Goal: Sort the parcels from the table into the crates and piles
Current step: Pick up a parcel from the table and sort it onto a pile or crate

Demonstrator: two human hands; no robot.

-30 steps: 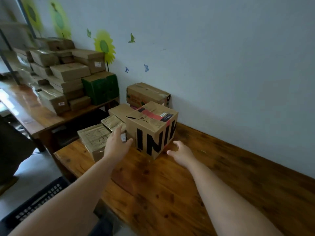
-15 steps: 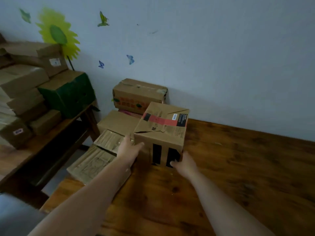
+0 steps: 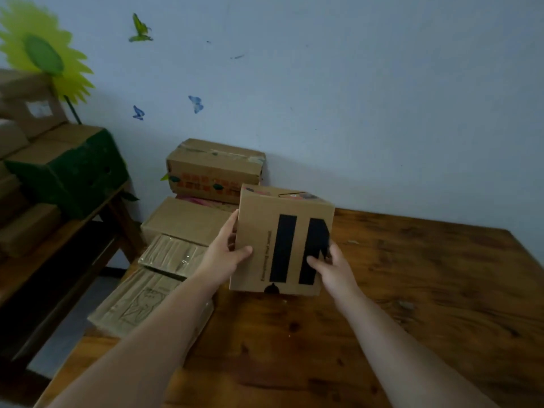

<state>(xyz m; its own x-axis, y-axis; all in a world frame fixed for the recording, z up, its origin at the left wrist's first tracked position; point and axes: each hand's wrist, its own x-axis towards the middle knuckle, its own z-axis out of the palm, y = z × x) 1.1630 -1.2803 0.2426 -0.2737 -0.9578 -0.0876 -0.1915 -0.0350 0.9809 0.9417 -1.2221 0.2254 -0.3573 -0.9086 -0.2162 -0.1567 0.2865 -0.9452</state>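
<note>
Lettered box (image 3: 282,240) tipped toward camera since half-second ago; black-printed face now up, both hands on it.
Wooden table (image 3: 426,290): box over its left part, lower edge at tabletop or just above, cannot tell which.
Parcel stack (image 3: 182,219): just left of and behind box, by wall.
Left hand (image 3: 223,254): fingers curled round left edge, thumb on printed face.
Right hand (image 3: 335,269): same grip on right edge.

Small print on the lettered box (image 3: 282,240) is too blurry to read. The parcel stack (image 3: 26,134) runs off the left edge.
</note>
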